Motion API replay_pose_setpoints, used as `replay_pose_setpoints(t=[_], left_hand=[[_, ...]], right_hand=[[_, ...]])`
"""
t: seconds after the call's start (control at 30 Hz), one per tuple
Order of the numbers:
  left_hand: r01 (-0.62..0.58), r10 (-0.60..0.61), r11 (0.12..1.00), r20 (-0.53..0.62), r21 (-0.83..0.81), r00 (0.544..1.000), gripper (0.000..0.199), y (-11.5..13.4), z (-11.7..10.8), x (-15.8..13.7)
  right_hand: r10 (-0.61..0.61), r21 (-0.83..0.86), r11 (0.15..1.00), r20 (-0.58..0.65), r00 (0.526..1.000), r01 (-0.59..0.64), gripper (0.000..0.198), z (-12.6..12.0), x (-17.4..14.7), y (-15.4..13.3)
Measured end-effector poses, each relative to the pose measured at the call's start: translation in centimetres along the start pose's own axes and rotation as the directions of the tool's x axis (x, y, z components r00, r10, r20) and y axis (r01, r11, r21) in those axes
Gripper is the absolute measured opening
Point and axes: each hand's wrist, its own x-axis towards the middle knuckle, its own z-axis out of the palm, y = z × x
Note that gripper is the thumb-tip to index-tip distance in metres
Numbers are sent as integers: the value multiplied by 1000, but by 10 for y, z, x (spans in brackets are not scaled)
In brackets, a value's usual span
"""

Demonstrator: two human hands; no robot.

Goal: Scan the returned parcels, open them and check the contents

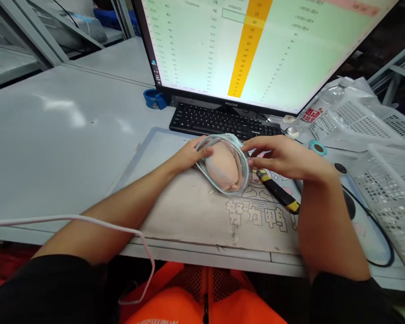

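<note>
A clear rounded pouch (243,180) with pale blue edging is held just above the desk mat, in front of the keyboard. Inside it sits a soft, peach-coloured rounded item (222,166) whose kind I cannot make out. My left hand (191,154) grips the pouch's left side, thumb on top and fingers hidden beneath. At the upper right edge, my right hand (276,153) has its bent fingertips on the rim; what exactly they pinch is partly hidden. A black and yellow box cutter (278,193) lies on the mat under my right hand.
A black keyboard (205,119) stands below a monitor (202,54) showing a spreadsheet. White perforated baskets (388,193) and a plastic bottle (324,103) crowd the right side. A blue tape-like ring (153,99) sits at the left. A pale cable (87,219) crosses over my left forearm.
</note>
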Motion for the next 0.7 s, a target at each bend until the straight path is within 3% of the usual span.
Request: replay_pose_setpoints(t=[0.17,0.4,0.47,0.6,0.7], left_hand=[[171,-181,980,-86,-105,980,89,-2,-7,-1],[205,-230,955,-98,-216,968,86,-2,-8,-1],[193,-228,936,-92,-296,969,82,-1,-8,0],[131,-170,868,-40,-479,985,90,7,1,2],[169,-131,787,107,-593,986,97,18,19,-1]], right_hand=[[-14,-77,997,-65,998,9,19,16,11,-7],[-95,-128,989,-117,989,79,9,28,19,-2],[-89,-110,992,-215,973,67,8,27,18,-1],[-53,-40,998,-518,854,37,3,27,16,-6],[-37,1,999,-679,733,52,5,33,17,-14]])
